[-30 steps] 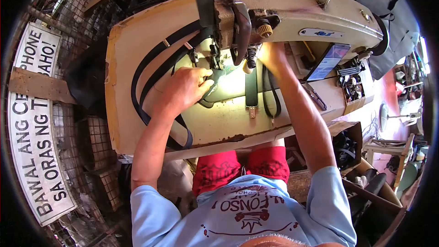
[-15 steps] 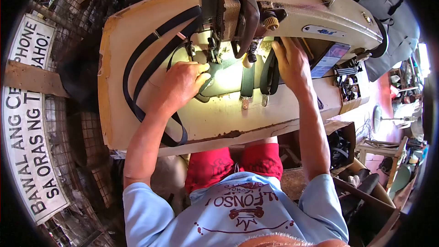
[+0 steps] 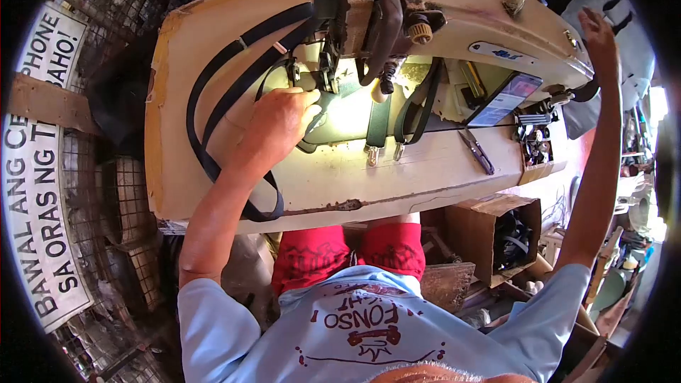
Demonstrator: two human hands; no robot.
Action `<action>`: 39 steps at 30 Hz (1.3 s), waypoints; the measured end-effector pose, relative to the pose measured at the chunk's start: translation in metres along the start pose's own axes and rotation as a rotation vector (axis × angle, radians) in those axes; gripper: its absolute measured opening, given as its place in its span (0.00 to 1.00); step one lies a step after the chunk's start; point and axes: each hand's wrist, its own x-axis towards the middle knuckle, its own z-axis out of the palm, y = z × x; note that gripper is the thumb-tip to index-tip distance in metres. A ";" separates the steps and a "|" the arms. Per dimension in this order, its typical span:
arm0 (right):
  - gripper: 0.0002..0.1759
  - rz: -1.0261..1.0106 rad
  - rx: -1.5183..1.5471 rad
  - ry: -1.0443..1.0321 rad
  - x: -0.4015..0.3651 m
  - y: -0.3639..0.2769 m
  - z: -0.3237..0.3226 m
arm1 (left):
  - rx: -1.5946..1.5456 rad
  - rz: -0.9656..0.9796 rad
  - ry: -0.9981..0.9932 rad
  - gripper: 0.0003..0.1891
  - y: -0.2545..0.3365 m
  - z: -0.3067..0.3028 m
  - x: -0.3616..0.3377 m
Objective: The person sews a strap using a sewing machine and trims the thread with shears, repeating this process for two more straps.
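Note:
My left hand (image 3: 280, 124) is closed, thumb and fingers pinching a dark strap (image 3: 309, 146) just left of the sewing machine's presser foot (image 3: 326, 64). The part of the strap inside the grip is hidden. My right hand (image 3: 599, 35) is raised at the machine's far right end, by the handwheel (image 3: 587, 91); its fingers are stretched and somewhat apart, and exact contact with the wheel is hard to see. Lamp light falls around the needle area. A green-black strap (image 3: 379, 122) with a metal clip and a looped dark strap (image 3: 420, 110) lie right of it.
A long black strap (image 3: 202, 92) curves over the table's left side. Right of the machine bed are a phone (image 3: 507, 99), scissors (image 3: 477, 151) and a box of small parts (image 3: 537, 143). A cardboard box (image 3: 489, 237) stands below the table edge. Wire mesh and a sign (image 3: 53, 191) are at left.
My right hand has left the straps beside the needle and moved far right and up to the handwheel, uncovering the scissors and phone. My left hand keeps its pinch in place.

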 end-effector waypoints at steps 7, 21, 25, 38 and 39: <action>0.27 -0.208 -0.510 -0.287 0.020 0.061 0.040 | 0.043 -0.008 -0.016 0.12 -0.002 0.002 0.000; 0.21 -0.260 -0.663 -0.346 0.018 0.070 0.042 | 0.156 0.020 0.136 0.03 -0.001 0.016 -0.004; 0.19 -0.060 -0.574 -0.359 0.015 0.042 0.031 | 0.169 -0.008 0.137 0.04 0.011 0.011 -0.002; 0.18 0.219 -0.381 -0.330 0.008 0.003 0.024 | 0.259 -0.051 0.179 0.03 0.015 0.026 -0.004; 0.18 0.186 -0.393 -0.345 0.008 0.009 0.026 | 0.259 -0.060 0.167 0.03 0.016 0.025 -0.004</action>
